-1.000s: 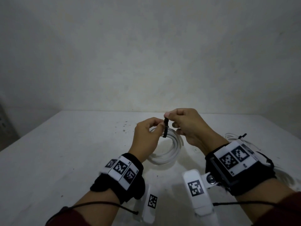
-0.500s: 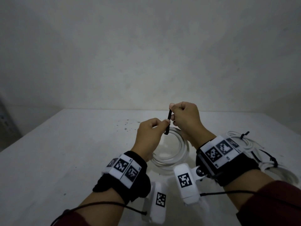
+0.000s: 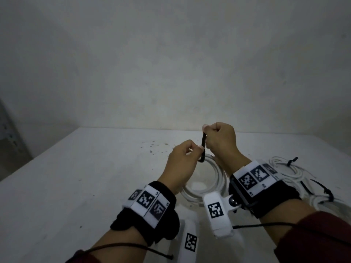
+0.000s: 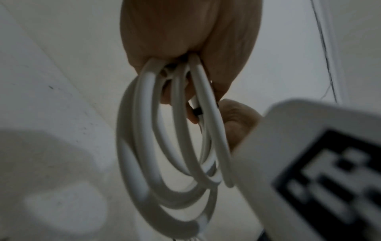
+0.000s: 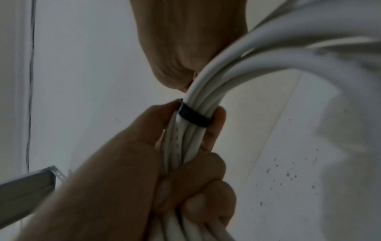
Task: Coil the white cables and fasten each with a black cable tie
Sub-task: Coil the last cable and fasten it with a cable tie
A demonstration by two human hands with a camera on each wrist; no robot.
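Observation:
A coil of white cable hangs above the table, and my left hand grips its top bundle with curled fingers. A black cable tie loops round that bundle. Its tail stands upright, pinched by my right hand just above the left. The right wrist view shows the black tie's band snug round the cable strands, with the left hand's fingers wrapped round them below it. In the left wrist view the coil's loops dangle from my left hand.
The white table carries dark specks near its far middle. At the right lie other white cable coils with black ties on them. A metal rack stands past the table's left edge. A plain wall is behind.
My right hand has risen, drawing the tie's tail upward so more of it shows above the bundle. Both hands and the coil have drifted slightly right.

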